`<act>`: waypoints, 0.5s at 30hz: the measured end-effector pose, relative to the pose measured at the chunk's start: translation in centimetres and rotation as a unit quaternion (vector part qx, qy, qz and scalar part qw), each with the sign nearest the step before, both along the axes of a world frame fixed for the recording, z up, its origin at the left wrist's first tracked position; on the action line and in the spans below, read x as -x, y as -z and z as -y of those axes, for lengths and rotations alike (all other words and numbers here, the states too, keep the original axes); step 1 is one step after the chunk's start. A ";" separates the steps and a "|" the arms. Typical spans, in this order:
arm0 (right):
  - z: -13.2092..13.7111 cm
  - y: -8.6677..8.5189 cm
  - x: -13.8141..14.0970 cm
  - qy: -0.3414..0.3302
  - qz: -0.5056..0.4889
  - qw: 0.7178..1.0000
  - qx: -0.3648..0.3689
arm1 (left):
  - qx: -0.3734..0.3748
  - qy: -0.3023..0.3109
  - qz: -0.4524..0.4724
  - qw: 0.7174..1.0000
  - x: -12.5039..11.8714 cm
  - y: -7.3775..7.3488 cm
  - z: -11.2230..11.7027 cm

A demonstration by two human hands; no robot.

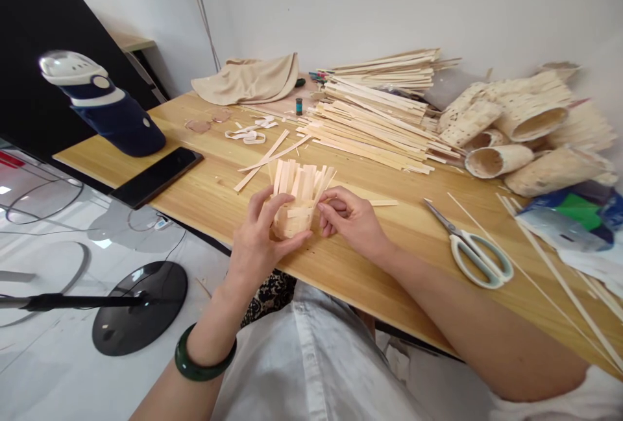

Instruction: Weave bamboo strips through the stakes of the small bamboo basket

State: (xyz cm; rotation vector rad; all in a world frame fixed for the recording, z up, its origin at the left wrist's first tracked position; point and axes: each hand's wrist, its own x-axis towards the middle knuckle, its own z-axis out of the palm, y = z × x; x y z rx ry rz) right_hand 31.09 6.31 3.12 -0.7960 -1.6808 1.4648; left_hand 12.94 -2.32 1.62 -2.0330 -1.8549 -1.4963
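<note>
A small, partly woven basket (pixel 298 212) of pale flat strips stands near the table's front edge, its upright strip ends fanning out at the top. My left hand (pixel 260 226) is wrapped round its left side, fingers on the wall and thumb along the bottom. At the basket's right side my right hand (pixel 348 216) is closed in a pinch on a thin strip (pixel 322 195); its fingertips partly hide the strip. A few loose strips (pixel 265 160) lie crossed just behind the basket.
Scissors (pixel 479 255) lie on the right of the wooden table (pixel 389 259), beside long thin strips (pixel 559 272). Bundled strips (pixel 374 122) and bark-like tubes (pixel 501 158) fill the back. A thread spool (pixel 298 106), white ribbon (pixel 248 132), phone (pixel 158 176) and blue bottle (pixel 114 116) stand or lie leftward.
</note>
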 end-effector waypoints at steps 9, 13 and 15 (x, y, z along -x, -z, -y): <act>-0.4 0.6 0.1 -0.007 -0.011 1.000 0.001 | 0.013 0.014 0.040 0.999 0.5 1.0 -0.1; 0.4 0.5 0.0 0.003 0.021 0.995 -0.098 | 0.042 0.083 0.221 0.971 0.5 1.1 0.2; 1.1 0.2 -0.1 0.035 0.025 0.982 -0.183 | 0.050 0.117 0.330 0.935 0.2 0.9 0.2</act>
